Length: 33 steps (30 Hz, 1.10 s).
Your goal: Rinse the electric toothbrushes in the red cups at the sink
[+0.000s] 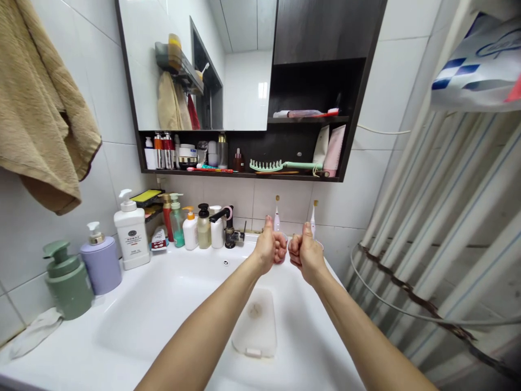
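Note:
Both my hands are held up over the back right part of the white sink (163, 304), thumbs pointing up. My left hand (269, 247) has its fingers curled into a fist, with nothing visible in them. Just right of it, a small gap apart, my right hand (306, 251) is closed the same way, also with nothing visible inside. Behind the hands stand two electric toothbrushes, a left one (277, 220) and a right one (313, 220); cups at their base are partly hidden by my hands. A translucent plastic box or lid (255, 326) lies in the basin below.
A black faucet (229, 228) stands at the sink's back, beside several pump bottles (190, 231). At left are a white bottle (132, 233), a purple dispenser (101, 263) and a green one (69, 285). Above hangs a mirror cabinet (317, 38); pipes (431, 228) run along the right.

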Motion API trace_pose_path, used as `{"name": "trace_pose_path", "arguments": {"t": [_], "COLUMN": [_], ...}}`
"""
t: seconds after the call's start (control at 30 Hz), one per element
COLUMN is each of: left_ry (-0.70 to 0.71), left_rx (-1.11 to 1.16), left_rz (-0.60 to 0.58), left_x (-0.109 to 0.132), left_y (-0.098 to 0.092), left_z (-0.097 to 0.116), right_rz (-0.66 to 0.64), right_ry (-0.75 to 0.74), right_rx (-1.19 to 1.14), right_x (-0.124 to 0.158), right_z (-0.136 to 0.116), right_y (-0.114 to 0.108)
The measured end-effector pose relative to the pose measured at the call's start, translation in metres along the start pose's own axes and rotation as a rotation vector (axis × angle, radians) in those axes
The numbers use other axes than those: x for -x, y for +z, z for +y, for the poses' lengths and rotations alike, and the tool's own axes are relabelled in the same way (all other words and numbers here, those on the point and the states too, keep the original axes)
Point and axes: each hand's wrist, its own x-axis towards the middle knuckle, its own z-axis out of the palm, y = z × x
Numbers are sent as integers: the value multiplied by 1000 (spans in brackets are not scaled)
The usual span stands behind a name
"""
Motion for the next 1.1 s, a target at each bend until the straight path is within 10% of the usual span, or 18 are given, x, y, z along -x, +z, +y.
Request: {"name": "trace_pose_path", "arguments": {"t": [0.33,0.57,0.87,1.1], "left_ry": [-224,-162,275,276], "left_rx": [-167,-276,-438,-365], "left_rz": [162,161,341,466], "left_x": [-25,-20,-30,-24], "left_y": [-23,-39,-30,-69], "left_z": [-53,-81,-79,-98], "right_rz": [333,237,-27,-202], "right_ry": [-23,-40,-144,-158], "right_rx": [649,956,1040,957], "right_x": [-55,-55,27,55], "right_z": [58,85,93,118], "right_y": [-58,-88,-45,-1]}}
